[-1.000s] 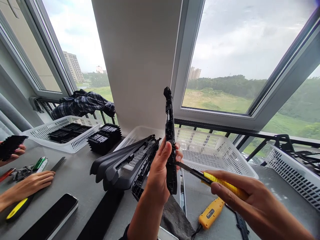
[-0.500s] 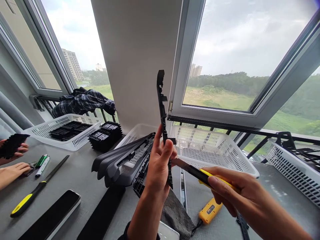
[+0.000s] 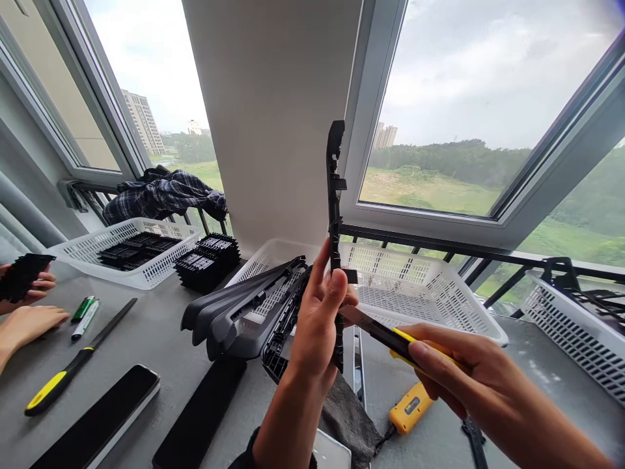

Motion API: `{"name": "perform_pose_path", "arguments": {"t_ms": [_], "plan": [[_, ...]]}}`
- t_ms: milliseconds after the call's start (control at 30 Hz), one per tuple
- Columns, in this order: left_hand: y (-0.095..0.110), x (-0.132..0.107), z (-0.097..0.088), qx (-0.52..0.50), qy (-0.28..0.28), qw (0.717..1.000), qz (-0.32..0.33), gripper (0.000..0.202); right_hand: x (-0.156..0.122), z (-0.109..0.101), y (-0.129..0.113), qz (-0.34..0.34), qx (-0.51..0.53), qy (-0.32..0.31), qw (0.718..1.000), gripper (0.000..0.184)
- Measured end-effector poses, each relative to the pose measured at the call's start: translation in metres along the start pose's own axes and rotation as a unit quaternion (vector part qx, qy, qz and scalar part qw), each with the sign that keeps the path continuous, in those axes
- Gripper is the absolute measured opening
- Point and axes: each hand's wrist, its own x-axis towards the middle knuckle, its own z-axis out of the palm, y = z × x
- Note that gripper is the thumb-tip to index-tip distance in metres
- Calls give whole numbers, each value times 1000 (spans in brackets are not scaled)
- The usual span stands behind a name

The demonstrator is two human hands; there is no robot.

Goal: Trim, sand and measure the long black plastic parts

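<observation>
Upright in my left hand is a long black plastic trim piece with small tabs along its right side. My fingers and thumb are closed around its lower half. In my right hand is a yellow and black utility knife, gripped by its handle. Its blade points up and left and meets the lower part of the trim piece, just below my left thumb. Whether the edge is cutting in, I cannot tell. Behind my left hand, several similar dark plastic pieces lean on a white basket.
A second white basket stands behind my right hand. Around me lie a yellow tool with a cord, a phone, a file with a yellow-black handle and stacked black parts. At far left, another person's hands hold a black part.
My left hand and the trim piece have shifted slightly right, and the piece stands more vertical. The knife stays against it. The other person's lower hand has moved a little right.
</observation>
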Motion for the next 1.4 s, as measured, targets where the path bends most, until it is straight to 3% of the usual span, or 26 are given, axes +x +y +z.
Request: {"name": "perform_pose_path", "arguments": {"t_ms": [267,500,667,800,1000,1233,1400], "plan": [[0,-1,3,-30,-2,1000,8,68,-1,-6,6,-10,-11,-28,999,65],[2,-1,7,-68,14,998,7,55,-6,-3,0,-12,-39,52,998,61],[8,1,7,-116,-2,993,-18,44,-2,-7,7,-56,-76,18,995,47],[9,3,4,-145,-12,989,-39,38,2,-7,10,-78,-80,40,993,44],[11,6,5,-205,8,974,-97,59,2,-8,8,-102,-115,45,987,45],[12,7,5,-250,29,961,-112,56,-4,-2,10,-98,-110,-12,989,42],[11,8,5,-251,36,961,-109,56,-9,-7,26,-92,-147,23,985,41]]}}
